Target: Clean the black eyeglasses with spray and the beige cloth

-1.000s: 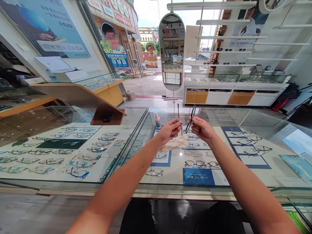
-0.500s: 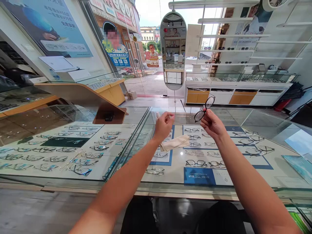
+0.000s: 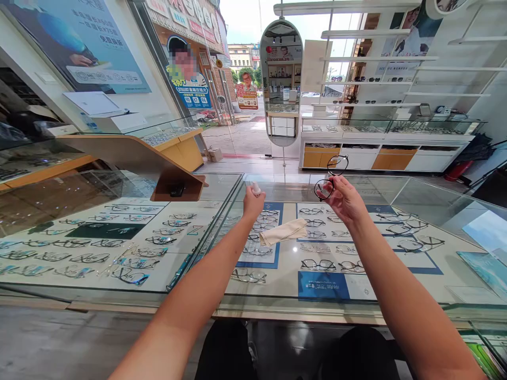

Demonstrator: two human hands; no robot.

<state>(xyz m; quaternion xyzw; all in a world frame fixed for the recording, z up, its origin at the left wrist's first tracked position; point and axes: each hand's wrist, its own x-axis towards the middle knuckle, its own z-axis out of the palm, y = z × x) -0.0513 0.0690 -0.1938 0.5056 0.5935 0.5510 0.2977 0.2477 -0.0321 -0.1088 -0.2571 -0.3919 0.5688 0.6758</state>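
Note:
Dark round-framed glasses are held up above the glass counter by my right hand, whose fingers pinch them near the lower rim. My left hand is closed around a small white object, probably a little bottle, above the counter's far part. Between the hands, a folded beige cloth lies on the glass. Beneath the glass, rows of spectacles rest on white and blue display sheets.
A brown wooden stand rises from the counter at the left. Beyond the counter stands an oval mirror. More glasses fill the left display case. A blue picture card lies at the right.
My left hand has moved left and slightly down, and now closes on the small white object. The glasses in my right hand have turned.

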